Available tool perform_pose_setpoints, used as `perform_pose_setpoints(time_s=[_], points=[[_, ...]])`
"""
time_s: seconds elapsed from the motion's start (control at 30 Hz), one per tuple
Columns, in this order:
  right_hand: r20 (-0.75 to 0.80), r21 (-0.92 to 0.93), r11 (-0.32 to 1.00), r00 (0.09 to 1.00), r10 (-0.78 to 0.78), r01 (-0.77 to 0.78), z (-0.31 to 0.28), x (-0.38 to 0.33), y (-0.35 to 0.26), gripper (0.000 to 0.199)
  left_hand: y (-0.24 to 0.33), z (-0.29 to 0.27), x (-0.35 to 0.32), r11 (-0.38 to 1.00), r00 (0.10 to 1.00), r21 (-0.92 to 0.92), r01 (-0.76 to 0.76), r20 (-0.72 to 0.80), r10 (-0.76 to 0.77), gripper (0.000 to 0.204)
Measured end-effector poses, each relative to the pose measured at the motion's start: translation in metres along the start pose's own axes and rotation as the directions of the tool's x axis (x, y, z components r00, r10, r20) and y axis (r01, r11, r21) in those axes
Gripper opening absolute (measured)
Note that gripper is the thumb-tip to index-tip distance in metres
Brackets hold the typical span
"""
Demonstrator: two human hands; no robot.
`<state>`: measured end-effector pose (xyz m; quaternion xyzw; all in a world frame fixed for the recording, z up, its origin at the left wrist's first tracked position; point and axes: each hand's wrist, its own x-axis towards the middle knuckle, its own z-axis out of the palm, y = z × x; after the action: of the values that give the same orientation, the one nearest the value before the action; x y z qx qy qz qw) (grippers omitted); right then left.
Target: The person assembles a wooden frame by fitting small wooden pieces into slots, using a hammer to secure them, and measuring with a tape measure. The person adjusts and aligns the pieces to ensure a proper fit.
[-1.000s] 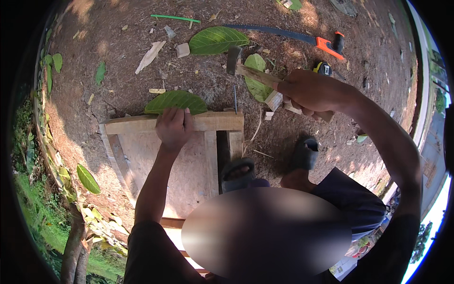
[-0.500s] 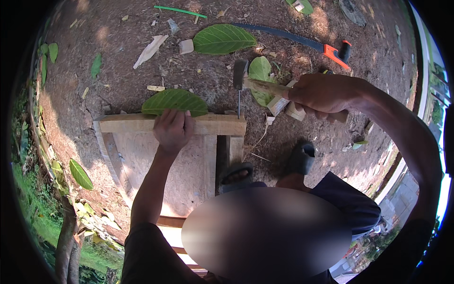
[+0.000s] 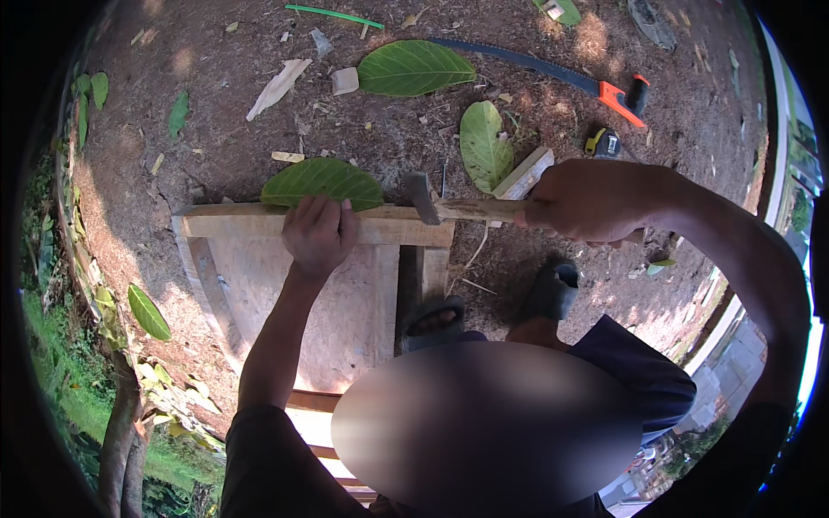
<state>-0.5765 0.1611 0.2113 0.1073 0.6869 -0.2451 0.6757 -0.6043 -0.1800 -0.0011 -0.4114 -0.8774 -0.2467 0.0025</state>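
My left hand (image 3: 319, 235) grips the far rail of a wooden frame (image 3: 246, 226), its fingers curled over the edge. A big green leaf (image 3: 321, 181) lies just beyond those fingers. In my right hand (image 3: 596, 200) is a hammer (image 3: 484, 210), held by its wooden handle. The dark metal head is low, at the right end of the rail; whether it touches the wood I cannot tell. A thin nail (image 3: 444, 179) shows just beyond the head, its lower part hidden. Inside the frame is a flat wooden panel (image 3: 298, 298).
On the soil lie a handsaw with an orange handle (image 3: 622, 104), a tape measure (image 3: 603, 142), a wood offcut (image 3: 523, 174), a wood block (image 3: 344, 81), a splinter of wood (image 3: 278, 89) and a green strip (image 3: 334, 15). My sandalled feet (image 3: 551, 292) are right of the frame.
The hammer in my right hand has swung down and slightly left, from above the nail to the rail's end. My left hand keeps its hold. The tape measure has come into clear sight.
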Motion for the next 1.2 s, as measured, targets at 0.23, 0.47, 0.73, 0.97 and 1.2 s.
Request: perform_pose_setpoints(time_s=[0.23,0.47,0.73,0.97,1.2], points=[[-0.667,-0.458,0.876,0.594,-0.450,0.150,0.010,0.024,0.005,0.041,0.002,-0.001,0.001,1.000,1.000,-0.005,-0.006,-0.023,0.006,0.025],[-0.443,-0.487,0.862,0.810,-0.384,0.142,0.017,0.018,0.013,0.036,0.001,0.003,0.003,1.000,1.000,-0.004,-0.002,-0.029,0.002,0.024],[-0.277,0.289,0.957,0.956,0.100,-0.017,-0.006,0.007,0.016,0.043,0.004,0.002,0.005,0.999,0.999,-0.031,-0.020,-0.039,0.019,0.025],[-0.660,0.518,0.809,0.731,0.172,0.278,-0.056,0.012,0.046,0.046,0.002,0.004,0.003,1.000,0.999,-0.010,-0.020,-0.031,0.020,0.024],[-0.307,0.470,0.880,0.947,0.089,0.069,-0.008,0.023,0.043,0.049,0.002,0.002,0.005,1.000,0.999,-0.016,-0.014,-0.037,0.014,0.023]])
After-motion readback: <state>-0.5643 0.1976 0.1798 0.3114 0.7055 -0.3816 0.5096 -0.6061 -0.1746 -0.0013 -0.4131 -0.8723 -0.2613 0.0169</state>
